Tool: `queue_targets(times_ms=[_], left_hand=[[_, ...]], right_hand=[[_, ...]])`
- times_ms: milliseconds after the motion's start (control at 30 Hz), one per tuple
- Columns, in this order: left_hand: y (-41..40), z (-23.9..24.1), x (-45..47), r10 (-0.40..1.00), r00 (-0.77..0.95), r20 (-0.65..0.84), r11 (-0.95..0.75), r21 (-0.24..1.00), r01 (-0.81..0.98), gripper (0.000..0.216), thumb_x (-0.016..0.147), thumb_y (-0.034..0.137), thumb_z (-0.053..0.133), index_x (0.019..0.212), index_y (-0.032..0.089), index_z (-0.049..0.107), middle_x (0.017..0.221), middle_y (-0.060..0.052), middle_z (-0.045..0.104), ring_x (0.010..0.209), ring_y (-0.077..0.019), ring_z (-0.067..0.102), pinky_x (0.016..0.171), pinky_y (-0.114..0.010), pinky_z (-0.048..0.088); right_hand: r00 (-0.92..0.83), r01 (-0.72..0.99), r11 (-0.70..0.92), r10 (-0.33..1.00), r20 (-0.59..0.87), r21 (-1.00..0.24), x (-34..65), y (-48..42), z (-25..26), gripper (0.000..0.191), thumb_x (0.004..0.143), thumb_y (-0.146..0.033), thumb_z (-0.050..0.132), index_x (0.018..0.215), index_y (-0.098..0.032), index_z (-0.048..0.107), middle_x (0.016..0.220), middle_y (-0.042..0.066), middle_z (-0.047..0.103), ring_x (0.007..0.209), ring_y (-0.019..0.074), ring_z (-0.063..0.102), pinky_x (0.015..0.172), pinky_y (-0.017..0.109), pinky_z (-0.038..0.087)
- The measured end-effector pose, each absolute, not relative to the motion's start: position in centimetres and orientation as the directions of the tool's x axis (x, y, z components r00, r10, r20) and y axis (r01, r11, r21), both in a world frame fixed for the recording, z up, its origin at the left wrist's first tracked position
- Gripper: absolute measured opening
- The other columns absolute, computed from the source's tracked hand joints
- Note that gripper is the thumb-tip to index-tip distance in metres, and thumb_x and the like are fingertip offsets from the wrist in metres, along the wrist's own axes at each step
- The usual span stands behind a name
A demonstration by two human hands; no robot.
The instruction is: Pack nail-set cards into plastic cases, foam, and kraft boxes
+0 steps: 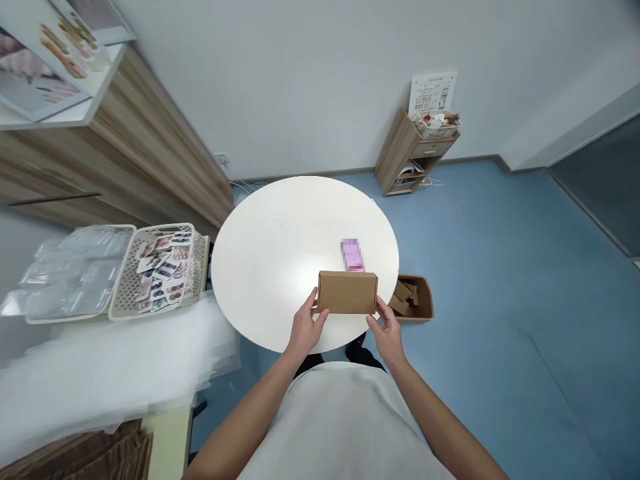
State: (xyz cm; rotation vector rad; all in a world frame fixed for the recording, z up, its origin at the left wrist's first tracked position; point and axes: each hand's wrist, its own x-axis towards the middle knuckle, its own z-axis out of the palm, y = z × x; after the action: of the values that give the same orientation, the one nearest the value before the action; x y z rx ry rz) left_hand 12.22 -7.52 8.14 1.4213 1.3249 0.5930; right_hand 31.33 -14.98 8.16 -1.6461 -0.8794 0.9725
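Note:
A small brown cardboard box (347, 292) stands closed at the near edge of a round white table (280, 247). My left hand (306, 327) grips its left end, thumb on the front and fingers behind. My right hand (386, 328) holds its right end the same way. Just behind the box lies a small pink item (353, 255), blurred out.
A brown carton with folded cardboard pieces (414, 299) sits on the blue floor right of the table. At left, a perforated basket of small cards (163, 270) and a tray of clear bags (83, 263) rest on a white-covered surface. A wooden shelf unit (415, 153) stands by the far wall.

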Motion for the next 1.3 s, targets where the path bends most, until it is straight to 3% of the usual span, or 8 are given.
queue_targets(times_ms=[200,433,567,700,833,1033,1300], left_hand=[[-8.2,7.6,20.2,0.913,0.371,-0.172,-0.054,0.850,0.525,0.054,0.079,0.036,0.051,0.130,0.026,0.036,0.110,-0.009,0.048,0.100,-0.0235,0.050,0.083,-0.040,0.043],[-9.0,6.4,34.3,0.758,0.594,-0.268,-0.106,0.849,0.518,0.052,0.076,0.036,0.052,0.125,0.025,0.040,0.097,-0.006,0.047,0.086,-0.0190,0.053,0.075,-0.035,0.046],[-9.0,5.7,42.4,0.650,0.712,-0.267,-0.205,0.840,0.503,0.054,0.074,0.037,0.055,0.123,0.019,0.042,0.097,-0.008,0.049,0.090,-0.0217,0.053,0.080,-0.037,0.044],[-9.1,4.8,48.5,0.541,0.809,-0.231,-0.299,0.846,0.441,0.064,0.073,0.034,0.056,0.130,0.013,0.035,0.116,-0.015,0.046,0.109,-0.0268,0.046,0.093,-0.042,0.036],[-9.2,4.2,50.7,0.464,0.865,-0.193,-0.330,0.869,0.370,0.064,0.071,0.030,0.058,0.130,0.015,0.036,0.126,-0.015,0.044,0.117,-0.0284,0.042,0.097,-0.044,0.032],[-9.3,4.4,47.3,0.520,0.797,-0.307,-0.199,0.864,0.463,0.061,0.074,0.031,0.056,0.130,0.018,0.037,0.121,-0.015,0.051,0.094,-0.0251,0.059,0.082,-0.042,0.045],[-8.4,8.5,35.5,0.866,0.412,-0.285,0.081,0.891,0.446,0.063,0.080,0.036,0.050,0.135,0.024,0.023,0.118,-0.013,0.053,0.093,-0.0210,0.060,0.077,-0.037,0.047]], right_hand=[[0.568,0.126,-0.325,0.798,-0.200,-0.937,38.8,-17.3,6.9,0.046,0.078,-0.036,0.048,0.122,-0.025,0.042,0.119,0.010,0.044,0.111,0.0235,0.045,0.085,0.041,0.050],[0.726,0.075,-0.425,0.643,-0.243,-0.902,50.9,-21.5,5.0,0.039,0.074,-0.035,0.050,0.111,-0.021,0.049,0.099,0.008,0.050,0.090,0.0199,0.052,0.075,0.037,0.053],[0.791,0.103,-0.463,0.575,-0.210,-0.880,56.6,-24.3,4.1,0.050,0.073,-0.037,0.052,0.120,-0.022,0.044,0.107,0.009,0.045,0.098,0.0216,0.050,0.079,0.038,0.051],[0.814,0.156,-0.506,0.552,-0.180,-0.848,60.2,-26.1,2.9,0.057,0.075,-0.038,0.050,0.128,-0.022,0.037,0.115,0.011,0.041,0.105,0.0236,0.048,0.086,0.044,0.047],[0.824,0.202,-0.523,0.548,-0.146,-0.828,62.1,-27.1,1.9,0.054,0.074,-0.038,0.050,0.125,-0.024,0.040,0.125,0.010,0.039,0.115,0.0262,0.043,0.091,0.048,0.042],[0.722,0.140,-0.479,0.649,-0.242,-0.867,61.5,-26.2,1.9,0.047,0.077,-0.040,0.047,0.121,-0.021,0.042,0.117,0.013,0.051,0.089,0.0233,0.060,0.079,0.045,0.049],[0.292,0.159,-0.280,0.929,-0.226,-0.947,54.7,-16.2,5.1,0.057,0.077,-0.043,0.049,0.128,-0.023,0.034,0.115,0.013,0.055,0.079,0.0216,0.063,0.066,0.039,0.052]])
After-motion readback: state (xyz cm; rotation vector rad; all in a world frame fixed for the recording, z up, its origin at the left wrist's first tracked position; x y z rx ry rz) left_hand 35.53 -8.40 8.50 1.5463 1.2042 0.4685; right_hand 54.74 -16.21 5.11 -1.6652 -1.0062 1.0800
